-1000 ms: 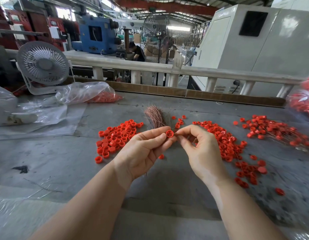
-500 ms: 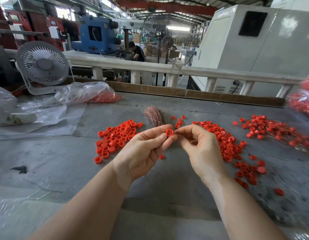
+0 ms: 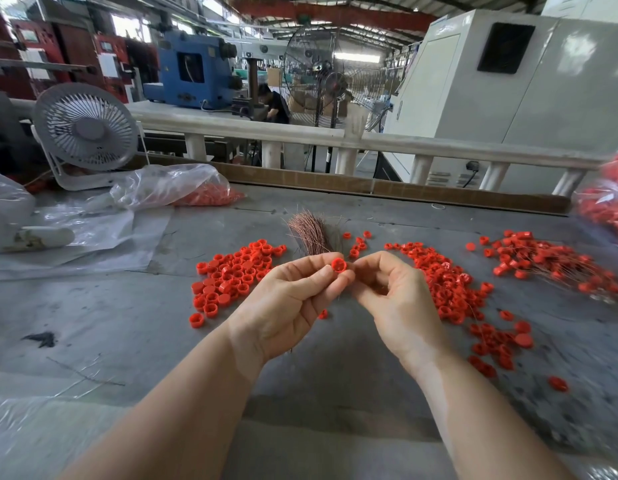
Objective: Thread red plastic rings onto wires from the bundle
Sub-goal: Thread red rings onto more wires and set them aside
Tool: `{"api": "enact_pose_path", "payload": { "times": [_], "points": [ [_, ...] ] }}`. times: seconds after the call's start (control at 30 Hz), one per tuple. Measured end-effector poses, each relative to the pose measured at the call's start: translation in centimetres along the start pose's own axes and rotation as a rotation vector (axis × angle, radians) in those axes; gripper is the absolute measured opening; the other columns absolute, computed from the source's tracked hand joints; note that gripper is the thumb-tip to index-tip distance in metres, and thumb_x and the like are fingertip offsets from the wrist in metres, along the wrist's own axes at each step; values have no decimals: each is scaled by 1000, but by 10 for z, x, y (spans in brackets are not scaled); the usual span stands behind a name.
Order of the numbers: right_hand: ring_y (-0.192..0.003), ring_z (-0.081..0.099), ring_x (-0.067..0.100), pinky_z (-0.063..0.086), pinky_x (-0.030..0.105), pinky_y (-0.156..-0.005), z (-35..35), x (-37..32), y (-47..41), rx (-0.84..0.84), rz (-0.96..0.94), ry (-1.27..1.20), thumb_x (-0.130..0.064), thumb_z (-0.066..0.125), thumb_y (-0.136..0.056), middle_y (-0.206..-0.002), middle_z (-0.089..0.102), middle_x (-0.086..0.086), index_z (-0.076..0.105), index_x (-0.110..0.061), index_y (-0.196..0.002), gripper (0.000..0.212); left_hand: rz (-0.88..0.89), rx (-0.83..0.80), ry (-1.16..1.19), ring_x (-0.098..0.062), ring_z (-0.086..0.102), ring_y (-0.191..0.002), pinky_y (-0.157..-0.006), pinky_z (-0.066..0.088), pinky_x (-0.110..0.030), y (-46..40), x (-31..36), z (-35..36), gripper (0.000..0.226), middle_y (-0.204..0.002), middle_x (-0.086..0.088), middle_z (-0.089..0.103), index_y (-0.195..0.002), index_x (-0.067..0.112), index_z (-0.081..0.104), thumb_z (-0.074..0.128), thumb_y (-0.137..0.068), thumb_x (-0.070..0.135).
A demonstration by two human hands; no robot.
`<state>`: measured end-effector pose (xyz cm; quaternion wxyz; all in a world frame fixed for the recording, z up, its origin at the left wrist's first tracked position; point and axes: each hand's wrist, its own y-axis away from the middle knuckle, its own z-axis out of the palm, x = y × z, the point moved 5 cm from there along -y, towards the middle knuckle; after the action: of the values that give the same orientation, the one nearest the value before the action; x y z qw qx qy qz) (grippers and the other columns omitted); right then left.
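Note:
My left hand [image 3: 293,299] pinches one red plastic ring [image 3: 338,265] between thumb and forefinger, above the middle of the grey table [image 3: 92,323]. The same hand seems to hold the copper wire bundle [image 3: 309,233], whose splayed end sticks up behind the fingers. My right hand [image 3: 394,299] meets the ring from the right with thumb and forefinger pinched together; the wire in that pinch is too thin to see. A pile of loose red rings [image 3: 234,271] lies to the left of my hands, and another pile [image 3: 449,289] lies to the right.
Rings threaded on wires [image 3: 550,265] lie at the far right. A clear bag of red rings [image 3: 182,188] and a small white fan [image 3: 85,133] sit at the back left, another bag of rings [image 3: 609,202] at the right edge. A wooden strip [image 3: 404,188] borders the table's far side.
Both hands have stayed together at the ring, shifting only slightly upward. The right fingertips remain at the ring's right side.

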<state>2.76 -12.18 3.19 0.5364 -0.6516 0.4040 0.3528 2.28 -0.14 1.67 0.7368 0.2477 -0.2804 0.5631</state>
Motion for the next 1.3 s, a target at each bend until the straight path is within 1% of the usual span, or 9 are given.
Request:
{"api": "enact_pose_path", "payload": {
  "times": [0.13, 0.23, 0.33, 0.53, 0.77, 0.93, 1.03, 1.1, 1.3],
  "points": [
    [-67, 61, 0, 47, 13, -67, 0, 1, 0, -12, 2, 87, -9, 70, -80, -71, 69, -4, 64, -20, -76, 13, 14, 43, 27, -15, 70, -70, -65, 57, -19, -1, 0, -2, 17, -76, -13, 69, -76, -3, 70, 55, -70, -2],
    [-67, 56, -1, 42, 11, -66, -3, 0, 0, 55, -59, 295, -8, 72, -78, -69, 64, -12, 61, -27, -75, 22, 84, 139, 65, -15, 71, -69, -63, 57, -19, -4, 5, -9, 15, -74, -12, 70, -87, -4, 62, 48, -84, -7],
    [-75, 55, 11, 43, 25, -75, -2, -5, 2, 62, -123, 475, -6, 73, -74, -74, 64, -9, 63, -26, -75, 22, 164, 214, 98, -14, 70, -69, -62, 56, -18, -6, 11, -18, 15, -75, -11, 69, -90, -5, 60, 45, -89, -7],
    [-86, 55, 21, 42, 41, -83, 14, -4, 8, -110, -254, 743, -6, 68, -77, -83, 66, -4, 71, -19, -81, 14, 211, 233, 121, -15, 71, -69, -60, 56, -18, -7, 15, -22, 14, -72, -9, 70, -90, -5, 60, 46, -89, -7],
    [-100, 46, 17, 33, 34, -84, 28, 10, 13, -282, -268, 973, -30, 55, -91, -101, 58, -9, 67, -32, -108, 21, 178, 191, 96, -15, 71, -71, -60, 56, -18, -6, 12, -20, 14, -74, -10, 70, -90, -4, 62, 48, -87, -6],
    [-103, 48, 17, 34, 33, -85, 25, 11, 12, -274, -246, 1009, -25, 59, -87, -98, 59, -7, 66, -28, -96, 12, 176, 160, 64, -14, 70, -71, -62, 56, -18, -7, 11, -19, 13, -74, -9, 70, -90, -3, 62, 51, -84, -5],
    [-101, 49, 17, 38, 34, -87, 23, 12, 11, -284, -218, 957, -18, 62, -85, -96, 57, -5, 65, -25, -91, 9, 171, 151, 44, -14, 70, -71, -61, 56, -18, -7, 11, -20, 13, -75, -10, 70, -91, -3, 63, 53, -83, -3],
    [-94, 53, 16, 40, 32, -84, 18, 10, 9, -235, -174, 827, -11, 64, -83, -92, 60, -4, 66, -22, -88, 12, 172, 148, 43, -14, 70, -70, -61, 56, -18, -7, 11, -20, 13, -74, -10, 70, -91, -3, 63, 54, -82, -2],
    [-63, 56, -5, 43, 8, -66, -2, 6, -2, 6, 13, 219, 1, 65, -82, -71, 64, -9, 63, -18, -78, 20, 235, 207, 94, -14, 70, -67, -61, 56, -18, -8, 15, -24, 12, -73, -11, 70, -89, -3, 62, 50, -86, -5]
  ]
}}
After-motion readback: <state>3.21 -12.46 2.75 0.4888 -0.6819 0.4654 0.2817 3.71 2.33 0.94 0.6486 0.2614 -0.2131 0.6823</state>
